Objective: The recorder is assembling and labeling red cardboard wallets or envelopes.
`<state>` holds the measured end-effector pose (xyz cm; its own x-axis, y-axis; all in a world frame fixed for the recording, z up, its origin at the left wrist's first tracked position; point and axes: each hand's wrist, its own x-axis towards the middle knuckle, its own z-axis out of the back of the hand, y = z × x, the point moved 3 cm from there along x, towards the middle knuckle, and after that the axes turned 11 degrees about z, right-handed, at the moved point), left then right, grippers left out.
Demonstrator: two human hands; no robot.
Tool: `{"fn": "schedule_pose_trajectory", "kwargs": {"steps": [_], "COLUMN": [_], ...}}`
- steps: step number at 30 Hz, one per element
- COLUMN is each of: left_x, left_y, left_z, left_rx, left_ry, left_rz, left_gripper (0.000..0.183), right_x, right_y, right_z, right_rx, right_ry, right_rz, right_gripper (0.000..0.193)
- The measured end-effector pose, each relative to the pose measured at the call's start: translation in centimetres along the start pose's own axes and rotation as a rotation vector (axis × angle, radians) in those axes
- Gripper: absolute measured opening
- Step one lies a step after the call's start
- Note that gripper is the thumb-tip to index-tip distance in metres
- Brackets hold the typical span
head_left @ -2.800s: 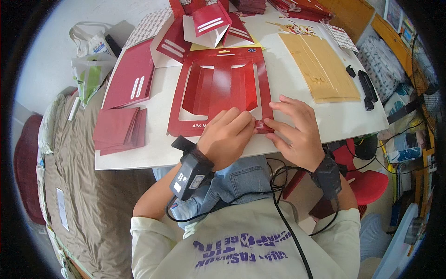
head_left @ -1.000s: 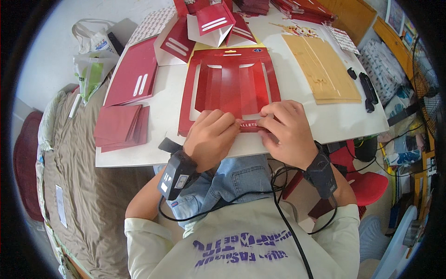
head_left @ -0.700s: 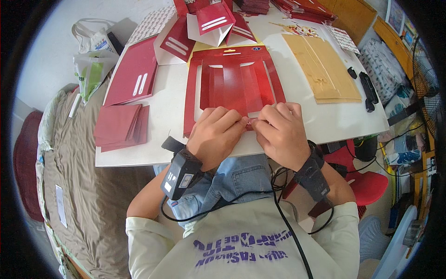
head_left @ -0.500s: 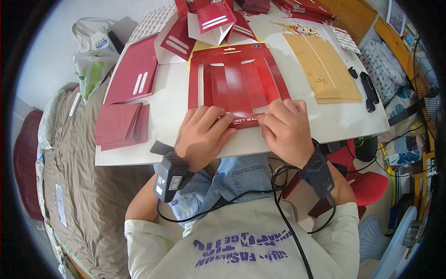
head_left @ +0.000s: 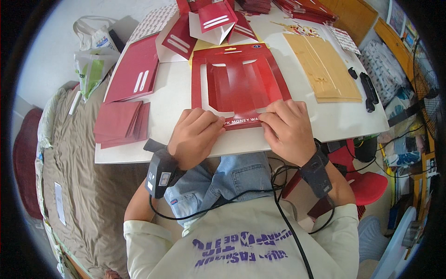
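A red cardboard packaging box [head_left: 241, 88] with a large cut-out window lies in front of me on the white table. White lettering runs along its near edge. My left hand [head_left: 196, 136] is closed at the box's near left corner, with its fingertips curled against the edge. At the near right corner my right hand [head_left: 287, 129] pinches the edge, thumb below and fingers above. Inside the window, red folded panels show. My palms hide both near corners. Each wrist wears a black strapped device with a cable.
Dark red folders [head_left: 132, 72] and smaller red cards [head_left: 121, 123] are stacked on the left. Folded red-and-white pieces [head_left: 216, 21] stand behind the box. On the right lie tan cardboard sheets [head_left: 320, 69] and black objects [head_left: 369, 90]. The table's near edge [head_left: 241, 149] is close to my hands.
My left hand has drawn back to the left and its fingers have curled in, uncovering more of the near edge's lettering. The box has shifted slightly right. My right hand has hardly moved.
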<state>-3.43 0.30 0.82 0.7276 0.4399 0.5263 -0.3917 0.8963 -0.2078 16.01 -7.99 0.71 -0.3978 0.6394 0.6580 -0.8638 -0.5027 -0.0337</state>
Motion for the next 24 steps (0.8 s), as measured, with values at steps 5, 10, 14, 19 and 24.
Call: {"fn": "schedule_pose_trajectory", "kwargs": {"steps": [5,10,14,19,24], "left_x": [0.0,-0.1,-1.1,-0.6,-0.6], "left_y": [-0.2,0.1,0.8,-0.2,-0.4], "left_z": [-0.2,0.3,1.0,0.6,-0.3], "left_rx": [-0.003,-0.002,0.086,0.114,0.261], "left_ry": [-0.003,0.009,0.016,0.001,-0.018], "left_rz": [-0.035,0.007,0.021,-0.039,-0.118], "left_gripper": [0.022,0.028,0.034,0.038,0.033], "right_x": [1.0,1.1,0.8,0.8,-0.3], "right_y": [0.9,1.0,0.5,0.6,-1.2], "right_z": [-0.7,-0.9,-1.1,-0.4,0.6], "right_rx": [0.03,-0.005,-0.013,0.038,0.06], "right_ry": [-0.025,-0.003,-0.008,0.02,0.131], "right_rz": [0.058,0.094,0.079,0.058,0.086], "right_gripper": [0.018,0.015,0.014,0.022,0.039]}}
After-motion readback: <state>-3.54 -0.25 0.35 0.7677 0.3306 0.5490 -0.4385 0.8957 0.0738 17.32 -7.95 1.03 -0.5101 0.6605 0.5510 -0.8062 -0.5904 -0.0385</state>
